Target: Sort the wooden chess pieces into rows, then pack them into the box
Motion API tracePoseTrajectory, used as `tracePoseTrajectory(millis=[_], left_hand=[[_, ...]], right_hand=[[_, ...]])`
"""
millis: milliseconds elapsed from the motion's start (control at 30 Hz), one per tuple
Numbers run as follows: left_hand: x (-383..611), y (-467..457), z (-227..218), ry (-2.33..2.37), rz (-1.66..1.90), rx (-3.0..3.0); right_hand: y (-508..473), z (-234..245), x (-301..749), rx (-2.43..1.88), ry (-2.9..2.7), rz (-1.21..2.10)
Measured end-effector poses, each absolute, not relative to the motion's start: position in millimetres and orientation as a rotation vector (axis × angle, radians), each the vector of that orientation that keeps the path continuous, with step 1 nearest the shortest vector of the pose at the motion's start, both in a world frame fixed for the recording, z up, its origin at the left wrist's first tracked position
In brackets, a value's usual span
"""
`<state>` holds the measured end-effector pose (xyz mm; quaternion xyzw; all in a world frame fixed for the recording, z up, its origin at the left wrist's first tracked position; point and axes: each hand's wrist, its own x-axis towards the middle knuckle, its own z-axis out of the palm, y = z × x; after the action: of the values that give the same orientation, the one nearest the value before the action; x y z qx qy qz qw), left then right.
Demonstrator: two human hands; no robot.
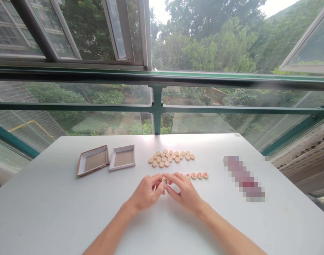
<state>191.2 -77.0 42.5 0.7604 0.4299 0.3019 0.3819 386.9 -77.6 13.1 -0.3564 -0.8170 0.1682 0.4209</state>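
Over the white table [58, 219], the left hand [145, 192] and the right hand [186, 194] meet, both gripping one dark-marked disc [165, 181] between them. Red-marked discs [194, 175] make a sideways row to their right, nearer the right hand.

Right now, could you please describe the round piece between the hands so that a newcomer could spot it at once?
On the white table in front of the green railing, look where the left hand and right hand meet. The round piece is held between them; its dark marking sets it apart from the red-marked pieces lined up beside the right hand.
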Motion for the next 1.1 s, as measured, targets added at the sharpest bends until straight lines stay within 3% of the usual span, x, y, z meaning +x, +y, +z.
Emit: tracePoseTrajectory(millis=[1100], left_hand=[[191.6, -77.9, 41.3, 1.133, 0.771, 1.971]], right_hand=[[-77.1, 13.6, 385.5, -0.875, -2.036, 0.424]])
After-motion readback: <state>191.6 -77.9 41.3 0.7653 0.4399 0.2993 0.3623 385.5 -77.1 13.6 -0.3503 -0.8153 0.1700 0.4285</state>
